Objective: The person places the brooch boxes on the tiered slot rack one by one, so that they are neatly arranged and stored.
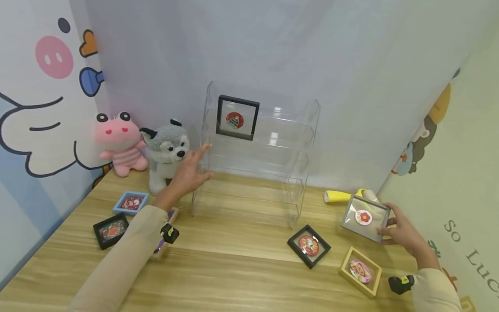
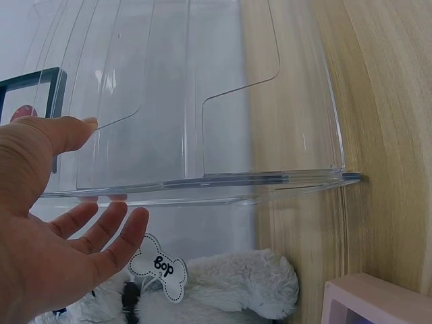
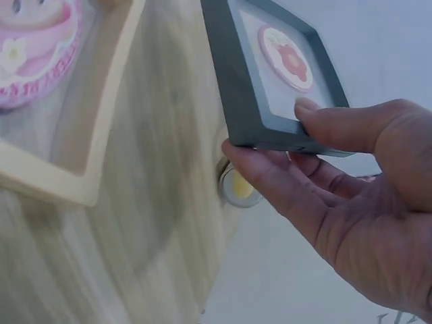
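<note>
My right hand (image 1: 405,234) pinches a grey display frame (image 1: 352,212) by its right edge, thumb on the front and fingers beneath. The frame holds a round badge (image 3: 286,58) with a red flower, and it is tilted above the table. My left hand (image 1: 189,171) is at the left side panel of a clear acrylic rack (image 2: 270,179), thumb and fingers spread on either side of the panel's edge. High on the rack's left stands a black frame (image 1: 238,118) with a red round badge.
Right of the rack lie a black frame (image 1: 309,246), a yellow frame (image 1: 360,271) and a yellow tube-like object (image 1: 337,196). To the left are a husky plush (image 1: 165,145), a pink plush (image 1: 121,138), a blue frame (image 1: 131,203) and another black frame (image 1: 111,230). A pinkish frame (image 2: 378,304) is partly hidden by my left arm.
</note>
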Demonstrator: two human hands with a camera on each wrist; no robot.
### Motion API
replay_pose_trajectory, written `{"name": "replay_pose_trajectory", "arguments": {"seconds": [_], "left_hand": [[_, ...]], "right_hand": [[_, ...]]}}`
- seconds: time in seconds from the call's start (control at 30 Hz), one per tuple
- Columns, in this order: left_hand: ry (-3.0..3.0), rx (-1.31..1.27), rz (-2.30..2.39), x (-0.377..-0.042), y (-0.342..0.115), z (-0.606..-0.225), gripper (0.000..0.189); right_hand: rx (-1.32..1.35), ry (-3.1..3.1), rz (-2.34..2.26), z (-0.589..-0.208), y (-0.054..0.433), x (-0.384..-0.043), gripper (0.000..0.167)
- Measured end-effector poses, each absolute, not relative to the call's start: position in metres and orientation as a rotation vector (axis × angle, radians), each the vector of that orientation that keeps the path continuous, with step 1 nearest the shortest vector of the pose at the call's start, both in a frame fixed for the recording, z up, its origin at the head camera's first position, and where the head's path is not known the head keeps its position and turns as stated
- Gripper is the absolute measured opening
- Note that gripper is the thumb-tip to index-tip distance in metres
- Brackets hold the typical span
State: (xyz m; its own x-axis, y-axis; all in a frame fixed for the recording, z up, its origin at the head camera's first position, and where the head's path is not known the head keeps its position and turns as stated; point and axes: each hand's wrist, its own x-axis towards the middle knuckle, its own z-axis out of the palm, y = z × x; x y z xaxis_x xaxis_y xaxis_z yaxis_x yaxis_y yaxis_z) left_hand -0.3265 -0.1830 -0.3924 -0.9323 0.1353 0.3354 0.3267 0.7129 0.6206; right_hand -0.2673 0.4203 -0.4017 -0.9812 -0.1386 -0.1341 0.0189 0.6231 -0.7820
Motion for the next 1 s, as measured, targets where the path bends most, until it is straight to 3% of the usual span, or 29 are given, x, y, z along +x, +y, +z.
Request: {"name": "replay_pose_trajectory", "arguments": {"seconds": [0.53,1.0], "left_hand": [[-2.623,-0.375,-1.034,-0.329,-0.184,-0.395,0.084],[-2.624,-0.378,-1.035,-0.328,-0.184,-0.395,0.085]], "right_hand": [[-0.381,3.058,-1.249,-0.339,0.370,-0.271,0.081],[-0.581,3.245,-1.428,-0.301,0.305,-0.299,0.081]]}}
